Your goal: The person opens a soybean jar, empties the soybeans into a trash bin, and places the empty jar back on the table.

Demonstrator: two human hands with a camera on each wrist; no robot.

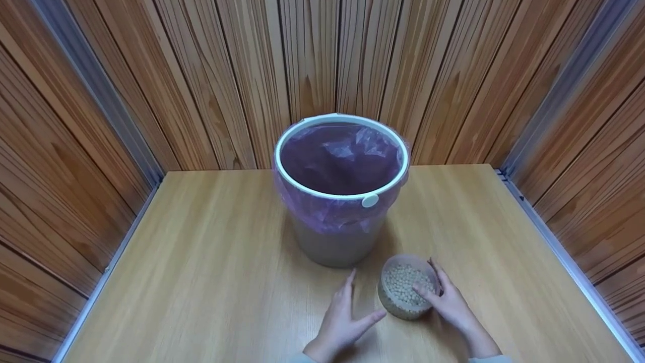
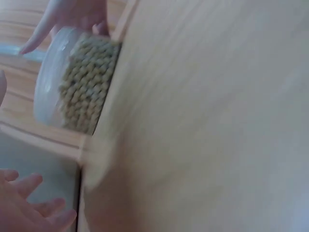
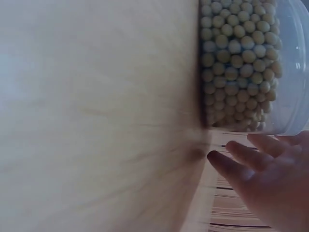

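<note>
A clear round tub of pale, round beans (image 1: 405,285) stands on the wooden table, uncovered. In the right wrist view, the beans (image 3: 236,63) show through its wall. My right hand (image 1: 451,302) is at the tub's right side, thumb spread over the rim and fingers along the outer wall. Firm contact cannot be made out. To the left of the tub, my left hand (image 1: 340,317) holds nothing, its thumb and fingers spread apart. The left wrist view has the left hand's fingers (image 2: 36,203) low and the right hand (image 2: 77,17) above the tub (image 2: 82,79).
Behind the hands stands a grey bin (image 1: 335,247) with a pale rim and a purple plastic liner (image 1: 332,214) folded over it. Wood-plank walls (image 1: 201,75) and metal edge rails (image 1: 569,272) bound the table (image 1: 201,262).
</note>
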